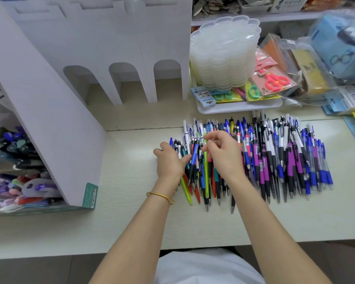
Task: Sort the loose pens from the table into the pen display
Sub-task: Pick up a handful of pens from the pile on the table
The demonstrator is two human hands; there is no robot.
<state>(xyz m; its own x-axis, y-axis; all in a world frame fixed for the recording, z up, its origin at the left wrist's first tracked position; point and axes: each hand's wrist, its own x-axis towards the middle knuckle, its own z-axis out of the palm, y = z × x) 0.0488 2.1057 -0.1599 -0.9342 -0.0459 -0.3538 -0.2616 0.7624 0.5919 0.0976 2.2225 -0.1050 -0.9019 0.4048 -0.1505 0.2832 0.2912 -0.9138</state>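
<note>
A pale tabletop (131,228) fills the scene before us, with the white cardboard pen display (55,124) standing along its left side, its open compartments already crowded with dark, blue, purple and red pens. Behind it, we see a white arched cardboard stand (119,48) upright at the back of the tabletop. The loose pens (275,156) lie in a broad row across the middle and right of the tabletop, well apart from the pen display, most of them side by side with tips toward us. Beyond the row sits a stack of clear scalloped trays (223,54) on a white tray (240,106), beside packaged scissors (275,79). Our left hand (169,160) rests on the row's left end, its fingers curled over a small bunch of the loose pens and its thumb pressed against a blue one. Our right hand (223,152) hovers just beside it, thumb and forefinger clamped on the top of a lime-green pen (206,177). A gold bangle (160,196) circles the left wrist.
</note>
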